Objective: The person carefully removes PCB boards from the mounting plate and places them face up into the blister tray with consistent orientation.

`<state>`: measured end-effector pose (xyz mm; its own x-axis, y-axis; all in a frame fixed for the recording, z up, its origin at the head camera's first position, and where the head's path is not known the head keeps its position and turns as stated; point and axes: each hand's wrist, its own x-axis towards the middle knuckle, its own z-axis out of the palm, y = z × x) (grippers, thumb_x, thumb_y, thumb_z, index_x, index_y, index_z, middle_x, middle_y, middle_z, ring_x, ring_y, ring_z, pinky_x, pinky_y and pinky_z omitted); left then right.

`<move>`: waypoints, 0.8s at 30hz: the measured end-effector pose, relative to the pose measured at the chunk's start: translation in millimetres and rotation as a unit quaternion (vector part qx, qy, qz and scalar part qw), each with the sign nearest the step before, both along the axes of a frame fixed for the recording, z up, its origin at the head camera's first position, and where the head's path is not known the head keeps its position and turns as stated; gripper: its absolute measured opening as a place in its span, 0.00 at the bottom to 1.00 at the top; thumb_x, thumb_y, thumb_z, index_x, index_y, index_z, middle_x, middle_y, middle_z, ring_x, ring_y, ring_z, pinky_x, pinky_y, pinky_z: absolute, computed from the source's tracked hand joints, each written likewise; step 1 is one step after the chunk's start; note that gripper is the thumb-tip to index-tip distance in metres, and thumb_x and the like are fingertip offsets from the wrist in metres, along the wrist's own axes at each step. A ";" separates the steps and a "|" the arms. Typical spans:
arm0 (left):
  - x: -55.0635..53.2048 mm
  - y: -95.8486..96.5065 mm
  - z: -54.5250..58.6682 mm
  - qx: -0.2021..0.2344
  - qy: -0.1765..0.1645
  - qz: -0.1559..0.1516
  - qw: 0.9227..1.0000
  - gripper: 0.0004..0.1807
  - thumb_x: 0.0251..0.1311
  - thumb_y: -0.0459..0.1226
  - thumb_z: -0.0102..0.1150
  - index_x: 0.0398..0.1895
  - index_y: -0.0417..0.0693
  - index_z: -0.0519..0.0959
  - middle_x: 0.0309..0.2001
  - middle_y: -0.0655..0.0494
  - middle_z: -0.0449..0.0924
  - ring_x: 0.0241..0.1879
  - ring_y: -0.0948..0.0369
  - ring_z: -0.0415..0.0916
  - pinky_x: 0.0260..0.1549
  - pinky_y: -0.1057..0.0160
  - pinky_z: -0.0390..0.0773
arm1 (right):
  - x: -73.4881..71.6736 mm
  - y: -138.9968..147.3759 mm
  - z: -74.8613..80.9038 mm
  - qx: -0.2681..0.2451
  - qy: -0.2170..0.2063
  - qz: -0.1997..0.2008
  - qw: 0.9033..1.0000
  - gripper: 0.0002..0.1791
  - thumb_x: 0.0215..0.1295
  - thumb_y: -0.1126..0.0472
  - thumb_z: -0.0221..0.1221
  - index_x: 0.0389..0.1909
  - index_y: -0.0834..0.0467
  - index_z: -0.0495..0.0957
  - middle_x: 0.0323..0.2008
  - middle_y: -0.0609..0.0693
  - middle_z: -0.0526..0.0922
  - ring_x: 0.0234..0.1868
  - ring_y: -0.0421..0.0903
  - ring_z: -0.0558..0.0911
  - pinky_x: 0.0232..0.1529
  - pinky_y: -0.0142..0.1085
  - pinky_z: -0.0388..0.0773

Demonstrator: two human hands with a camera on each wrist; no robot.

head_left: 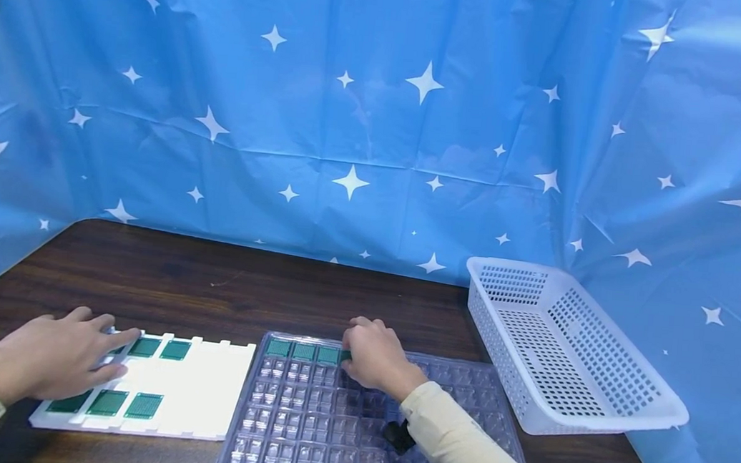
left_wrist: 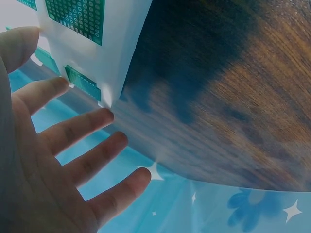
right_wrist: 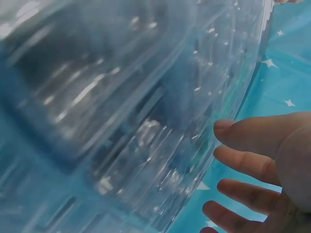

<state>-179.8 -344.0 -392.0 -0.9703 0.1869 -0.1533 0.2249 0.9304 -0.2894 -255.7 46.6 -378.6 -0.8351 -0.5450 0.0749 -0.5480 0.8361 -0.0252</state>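
My left hand point(head_left: 55, 356) spreads over the left end of a white slotted board point(head_left: 204, 388), its fingertips around the board's far edge. Several green perforated circuit boards lie on it in two rows, among them a circuit board point(head_left: 144, 406) in the near row. With thumb and index finger, my right hand point(head_left: 378, 354) pinches another green circuit board point(head_left: 345, 357) at the far row of a clear plastic compartment tray point(head_left: 306, 417); the hand mostly covers it. To its left, more green circuit boards point(head_left: 303, 352) sit in that row. In the right wrist view, the tray point(right_wrist: 121, 121) is blurred.
A white perforated plastic basket point(head_left: 515, 371) stands right of the tray, tilted in view. The dark wooden table point(head_left: 212, 278) runs back to a blue star-patterned curtain point(head_left: 313, 134). A black wrist strap piece point(head_left: 398, 436) hangs beneath the right sleeve, over the tray.
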 end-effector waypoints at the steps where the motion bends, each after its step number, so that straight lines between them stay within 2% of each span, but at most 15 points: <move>1: -1.2 -1.2 -1.5 0.000 0.001 0.001 1.000 0.39 0.58 0.68 0.50 0.59 0.49 0.77 0.51 0.36 0.78 0.48 0.34 0.74 0.40 0.33 0.77 | 0.1 -1.4 0.4 0.000 0.001 0.002 1.000 0.10 0.60 0.57 0.67 0.41 0.55 0.86 0.63 0.53 0.77 0.58 0.54 0.79 0.50 0.44 0.80; 6: -1.0 0.3 0.9 0.000 -0.006 0.011 1.000 0.39 0.58 0.67 0.51 0.59 0.49 0.77 0.52 0.35 0.78 0.49 0.33 0.73 0.41 0.32 0.76 | 2.5 -11.2 2.9 0.000 0.001 0.008 1.000 0.11 0.61 0.55 0.67 0.43 0.55 0.85 0.63 0.53 0.77 0.59 0.54 0.79 0.54 0.45 0.79; 14: 1.4 1.3 3.5 0.007 -0.008 0.010 1.000 0.38 0.58 0.66 0.51 0.59 0.48 0.77 0.52 0.33 0.77 0.50 0.32 0.73 0.42 0.31 0.75 | 10.1 -34.8 7.5 0.014 0.006 0.035 0.999 0.11 0.63 0.53 0.65 0.42 0.53 0.85 0.62 0.51 0.78 0.60 0.53 0.78 0.56 0.47 0.79; 24: 3.7 0.6 4.0 0.007 -0.002 -0.005 1.000 0.38 0.60 0.67 0.48 0.59 0.48 0.77 0.51 0.37 0.78 0.49 0.34 0.74 0.41 0.31 0.75 | 19.0 -62.2 12.1 0.029 0.013 0.063 0.998 0.10 0.64 0.52 0.63 0.43 0.50 0.84 0.63 0.49 0.77 0.60 0.51 0.78 0.56 0.44 0.78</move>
<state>-176.2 -343.4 -388.0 -0.9678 0.1994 -0.1539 0.2358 0.9321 -0.2749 -236.7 -15.7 -366.5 -0.7584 -0.6489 0.0610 -0.6480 0.7608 0.0363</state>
